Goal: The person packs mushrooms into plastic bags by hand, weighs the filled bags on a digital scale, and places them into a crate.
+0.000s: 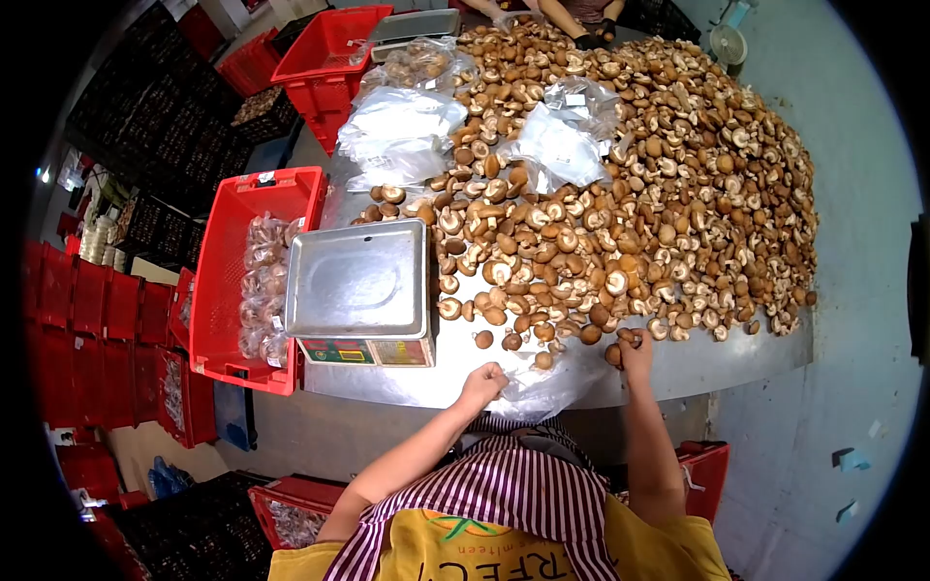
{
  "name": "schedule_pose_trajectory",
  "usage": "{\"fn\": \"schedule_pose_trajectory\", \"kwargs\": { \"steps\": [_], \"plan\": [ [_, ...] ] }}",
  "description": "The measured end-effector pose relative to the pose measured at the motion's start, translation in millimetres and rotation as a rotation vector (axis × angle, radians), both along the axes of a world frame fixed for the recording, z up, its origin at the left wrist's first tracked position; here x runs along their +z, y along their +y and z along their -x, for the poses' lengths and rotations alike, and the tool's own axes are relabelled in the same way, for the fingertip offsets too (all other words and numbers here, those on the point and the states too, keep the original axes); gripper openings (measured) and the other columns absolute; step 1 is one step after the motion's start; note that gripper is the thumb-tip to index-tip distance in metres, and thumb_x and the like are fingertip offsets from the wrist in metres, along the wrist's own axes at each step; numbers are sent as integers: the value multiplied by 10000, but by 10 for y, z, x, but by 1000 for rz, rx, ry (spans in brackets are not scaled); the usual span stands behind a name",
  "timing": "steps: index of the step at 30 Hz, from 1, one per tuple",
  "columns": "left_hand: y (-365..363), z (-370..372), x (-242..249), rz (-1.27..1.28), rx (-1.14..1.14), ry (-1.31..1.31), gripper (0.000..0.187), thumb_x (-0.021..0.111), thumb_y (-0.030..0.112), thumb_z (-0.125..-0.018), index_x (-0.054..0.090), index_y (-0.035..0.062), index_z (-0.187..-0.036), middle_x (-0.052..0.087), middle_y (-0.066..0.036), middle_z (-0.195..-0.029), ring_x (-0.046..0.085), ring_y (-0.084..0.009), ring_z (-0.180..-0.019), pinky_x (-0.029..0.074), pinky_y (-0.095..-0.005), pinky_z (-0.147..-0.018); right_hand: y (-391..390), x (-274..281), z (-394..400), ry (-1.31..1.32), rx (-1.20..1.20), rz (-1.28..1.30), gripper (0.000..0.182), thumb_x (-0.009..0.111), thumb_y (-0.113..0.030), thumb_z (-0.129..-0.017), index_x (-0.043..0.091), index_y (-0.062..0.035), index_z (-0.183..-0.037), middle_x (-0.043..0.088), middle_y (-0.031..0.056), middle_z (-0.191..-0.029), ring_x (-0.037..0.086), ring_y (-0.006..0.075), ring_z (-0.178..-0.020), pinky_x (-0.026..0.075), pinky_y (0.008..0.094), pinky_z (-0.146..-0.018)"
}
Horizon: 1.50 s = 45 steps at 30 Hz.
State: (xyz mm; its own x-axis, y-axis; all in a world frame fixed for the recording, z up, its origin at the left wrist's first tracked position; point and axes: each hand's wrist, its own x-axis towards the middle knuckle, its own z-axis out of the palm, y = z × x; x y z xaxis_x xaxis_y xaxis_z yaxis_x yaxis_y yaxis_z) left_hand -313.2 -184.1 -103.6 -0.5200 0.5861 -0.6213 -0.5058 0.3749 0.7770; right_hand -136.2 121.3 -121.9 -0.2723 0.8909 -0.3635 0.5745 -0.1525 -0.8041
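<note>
My left hand (483, 384) is closed on the edge of a clear plastic bag (550, 387) at the table's front edge. My right hand (635, 354) is closed round brown mushrooms (614, 355), just right of the bag, at the near edge of the mushroom heap (678, 194). A single mushroom (543, 360) lies at the bag's upper edge. Left of the heap stands a scale (358, 281) with a bare metal top.
A red crate (315, 184) with bagged mushrooms (263, 290) stands left of the scale. Plastic bags (397, 131) lie behind it, more bags (562, 145) on the heap. Across the table are a co-worker's gloved hands (596, 37). Another red crate (320, 92) stands at the back left.
</note>
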Motion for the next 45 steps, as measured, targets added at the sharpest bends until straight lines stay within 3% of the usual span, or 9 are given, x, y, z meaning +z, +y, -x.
{"fn": "schedule_pose_trajectory", "kwargs": {
  "steps": [3, 7, 11, 19, 23, 28, 35, 40, 45],
  "plan": [
    [-162, -59, -58, 18, -13, -58, 83, 620, 65, -844, 554, 58, -793, 528, 6, -687, 509, -91, -590, 435, -243, -498, -27, 342, 22, 172, 16, -28, 269, 708, -92, -803, 544, -33, -1009, 568, 38, -823, 571, 143, -769, 478, 277, -663],
    [-237, -136, -158, 56, 8, 4, 246, 667, 127, -836, 544, 26, -1023, 562, -42, -771, 536, -127, -602, 466, -265, -530, -176, 1585, 548, 623, 162, 163, 624, 511, -66, -953, 228, -62, -1508, 360, 204, -1482, 502, 269, -1248, 493, 375, -977],
    [-128, -121, -179, 164, -100, 352, 629, 741, 287, -806, 453, -12, -1278, 601, -124, -909, 602, -212, -691, 510, -321, -686, -288, 1417, 690, 569, 272, -125, 554, 528, -70, -947, 321, -49, -1460, 444, 201, -1416, 530, 248, -1218, 490, 349, -954],
    [-155, -49, -224, 152, -125, 269, 346, 706, 341, -849, 674, -3, -846, 628, -67, -673, 575, -178, -654, 468, -336, -650, -1177, 579, 137, -429, 500, -575, 403, 732, -253, -793, 619, -19, -1101, 651, 182, -1023, 618, 383, -904, 488, 469, -808],
    [-210, -68, -81, 47, -4, 55, 248, 629, 246, -924, 667, 14, -844, 634, -36, -698, 557, -133, -633, 441, -276, -592, -1074, 117, -27, -421, 582, -485, 283, 736, -226, -787, 645, -18, -956, 655, 147, -888, 633, 314, -800, 495, 412, -726],
    [-207, -19, 164, -21, 116, -155, 198, 577, 202, -966, 658, 62, -852, 643, -18, -774, 572, -113, -666, 454, -243, -587, -970, 30, -48, 231, 278, 160, 127, 620, -139, -905, 614, -19, -863, 588, 18, -727, 529, 105, -678, 444, 259, -637],
    [-210, 93, 556, -128, 328, -336, 273, 482, 253, -1017, 621, 53, -894, 631, -46, -855, 583, -128, -728, 522, -258, -665, -1171, 555, 47, 206, 309, -55, 129, 589, -129, -929, 621, -9, -897, 620, 42, -752, 570, 146, -684, 461, 301, -650],
    [-285, 197, 626, -206, 437, -249, 292, 436, 249, -1032, 601, 36, -917, 633, -90, -893, 618, -177, -817, 549, -323, -729, -1170, 659, -15, -27, 478, -670, 82, 588, -48, -853, 612, 5, -911, 624, 145, -770, 614, 275, -720, 486, 367, -706],
    [-390, 301, 675, -356, 574, -664, 259, 400, 258, -1034, 540, 78, -910, 642, -128, -955, 652, -279, -928, 553, -421, -834, -1216, 613, -133, -72, 441, -528, 85, 574, -20, -838, 618, 2, -907, 633, 141, -828, 631, 252, -758, 495, 388, -685]
  ]
}}
